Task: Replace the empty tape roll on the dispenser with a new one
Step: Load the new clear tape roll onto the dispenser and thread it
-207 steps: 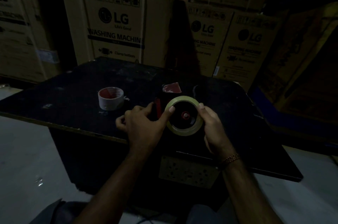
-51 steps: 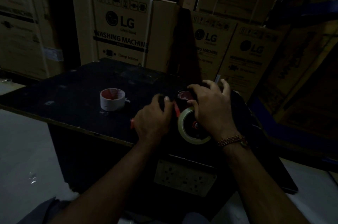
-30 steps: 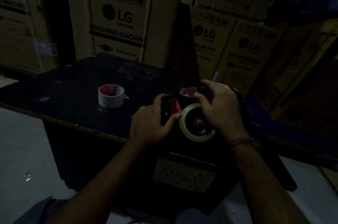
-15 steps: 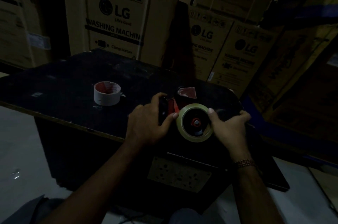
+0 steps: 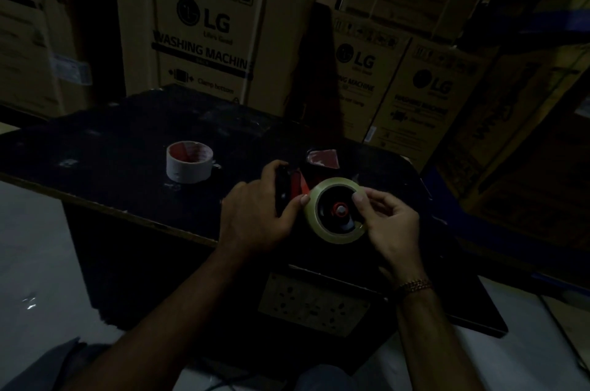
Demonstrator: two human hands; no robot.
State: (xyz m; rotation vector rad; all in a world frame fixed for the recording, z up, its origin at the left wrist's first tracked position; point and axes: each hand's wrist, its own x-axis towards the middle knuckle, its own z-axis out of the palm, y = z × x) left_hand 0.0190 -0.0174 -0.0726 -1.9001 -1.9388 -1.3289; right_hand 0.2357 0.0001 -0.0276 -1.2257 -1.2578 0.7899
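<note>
A yellowish tape roll [image 5: 319, 224] sits around the red hub [image 5: 340, 209] of a red and black tape dispenser [image 5: 295, 184] lying on the dark table [image 5: 111, 148]. My left hand [image 5: 258, 215] grips the dispenser's black handle, thumb against the roll's left edge. My right hand [image 5: 384, 224] holds the roll's right side, thumb tip on its inner rim near the hub and fingers curled behind. The empty white tape core [image 5: 189, 161] with a red inside stands apart at the left. The dispenser's red front plate [image 5: 322, 158] shows just beyond the roll.
Large cardboard appliance boxes [image 5: 207, 39] stand stacked close behind and to the right of the table. A panel with sockets [image 5: 314, 304] is fixed below the table's near edge. Pale floor [image 5: 38, 247] lies to the left. The scene is very dim.
My right hand has shifted from the roll's outer right edge inward, with the thumb now on the inner rim beside the hub. My left hand keeps its grip on the handle.
</note>
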